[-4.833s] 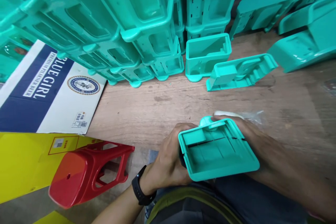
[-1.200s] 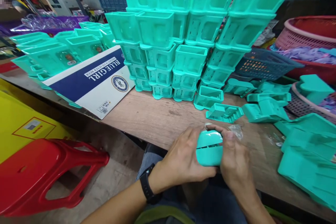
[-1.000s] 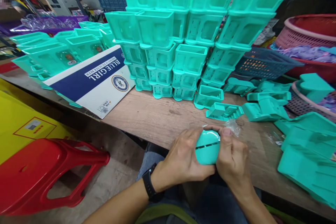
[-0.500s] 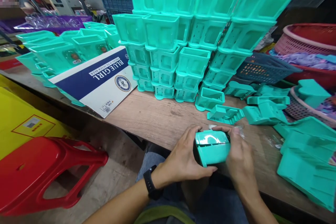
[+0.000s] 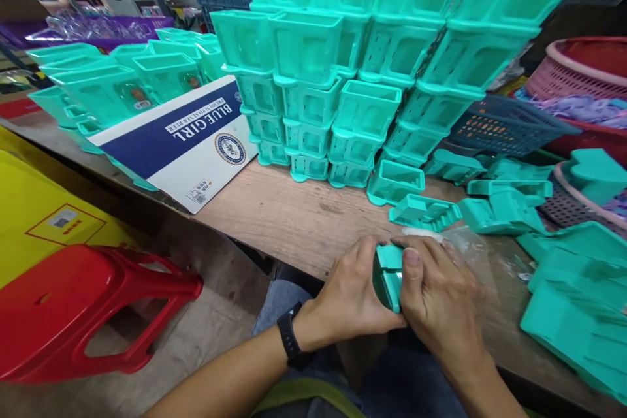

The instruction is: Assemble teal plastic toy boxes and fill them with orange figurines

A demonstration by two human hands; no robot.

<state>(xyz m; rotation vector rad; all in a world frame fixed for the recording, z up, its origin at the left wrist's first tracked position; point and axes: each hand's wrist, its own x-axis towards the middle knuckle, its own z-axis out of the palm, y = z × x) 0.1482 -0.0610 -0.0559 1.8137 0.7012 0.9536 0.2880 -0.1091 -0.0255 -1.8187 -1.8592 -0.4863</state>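
Note:
At the table's near edge, both hands grip one small teal plastic box (image 5: 390, 268) with a dark seam across its top. My left hand (image 5: 353, 287) wraps its left side, thumb below and fingers on the far side. On the opposite side my right hand (image 5: 435, 290) is closed over the box, its thumb lying along the top. Much of the box is hidden by the hands. Just beyond the right fingers lie a white object (image 5: 420, 233) and a clear plastic piece (image 5: 465, 243). A stepped teal plastic part (image 5: 425, 210) rests farther out.
Stacked teal boxes (image 5: 313, 104) rise at the back of the wooden table (image 5: 274, 209). A leaning Blue Girl carton (image 5: 196, 144) stands left of them. Loose teal parts (image 5: 578, 313) and baskets (image 5: 509, 124) fill the right. A red stool (image 5: 59, 307) stands at lower left.
My right hand has shifted over the box, its thumb now on top, covering more of it. The box appears turned and narrower. The clear plastic beyond the right hand shows more.

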